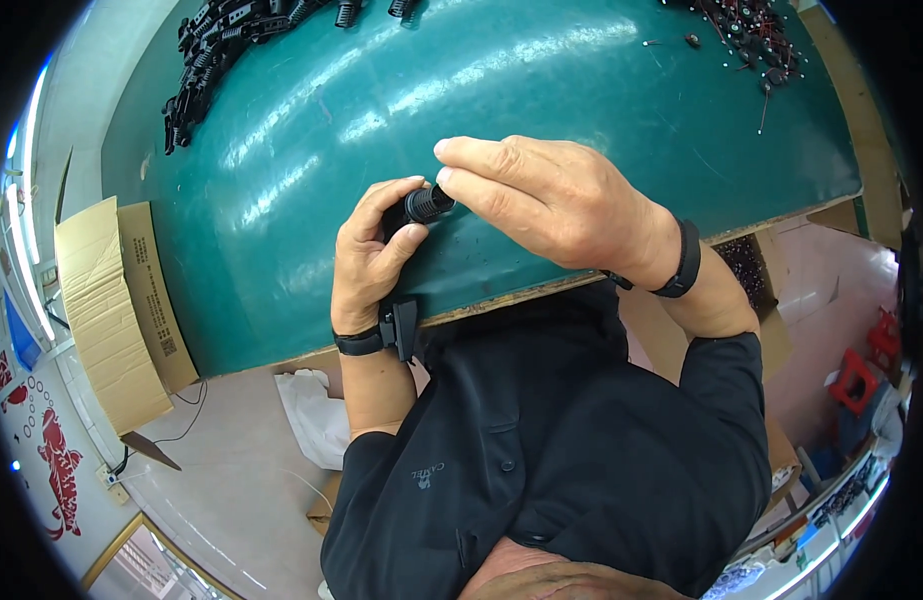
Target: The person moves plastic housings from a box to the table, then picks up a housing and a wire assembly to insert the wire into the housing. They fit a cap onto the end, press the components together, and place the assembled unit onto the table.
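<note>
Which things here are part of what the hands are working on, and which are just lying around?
In hand:
left hand
right hand
small black ribbed part

Lying about:
black parts pile
wired parts pile
cardboard box
green table

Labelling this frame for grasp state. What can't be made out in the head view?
- Small black part: mostly covered by the left hand and right hand; full shape hidden.
- Right fingertips' contact on the part: too small to tell.
- Pile of black parts: cut off by the top edge.
- Wired pieces at top right: too small to tell.
</note>
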The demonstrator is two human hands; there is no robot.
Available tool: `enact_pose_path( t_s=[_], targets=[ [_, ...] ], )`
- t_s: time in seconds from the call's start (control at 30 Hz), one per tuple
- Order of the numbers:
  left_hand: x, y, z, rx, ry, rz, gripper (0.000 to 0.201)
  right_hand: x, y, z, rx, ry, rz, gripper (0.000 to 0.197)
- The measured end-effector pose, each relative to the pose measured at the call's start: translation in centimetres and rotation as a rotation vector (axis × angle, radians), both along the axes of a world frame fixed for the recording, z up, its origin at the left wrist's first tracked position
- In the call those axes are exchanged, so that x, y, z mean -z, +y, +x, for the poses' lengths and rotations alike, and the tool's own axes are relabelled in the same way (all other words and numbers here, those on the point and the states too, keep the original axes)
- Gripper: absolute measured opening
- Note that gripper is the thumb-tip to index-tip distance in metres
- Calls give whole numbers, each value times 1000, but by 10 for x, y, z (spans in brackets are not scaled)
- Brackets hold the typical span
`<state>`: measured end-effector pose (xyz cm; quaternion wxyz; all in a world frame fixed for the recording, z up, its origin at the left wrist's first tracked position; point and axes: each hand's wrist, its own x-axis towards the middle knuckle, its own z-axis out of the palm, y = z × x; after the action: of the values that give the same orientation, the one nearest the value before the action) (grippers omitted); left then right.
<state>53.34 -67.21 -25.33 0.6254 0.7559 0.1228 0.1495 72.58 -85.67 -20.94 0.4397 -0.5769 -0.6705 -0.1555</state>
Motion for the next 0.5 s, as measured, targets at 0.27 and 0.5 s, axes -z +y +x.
enact_pose_path(
  t_s=[0.27, 0.5],
  targets=[
    [0, 1, -1, 2, 4, 3, 46, -4, -1, 2, -9, 11, -7, 30],
    [2, 2, -2, -11, -60, 39, 47, -13, -5, 3, -59, 19, 14, 30]
  ],
)
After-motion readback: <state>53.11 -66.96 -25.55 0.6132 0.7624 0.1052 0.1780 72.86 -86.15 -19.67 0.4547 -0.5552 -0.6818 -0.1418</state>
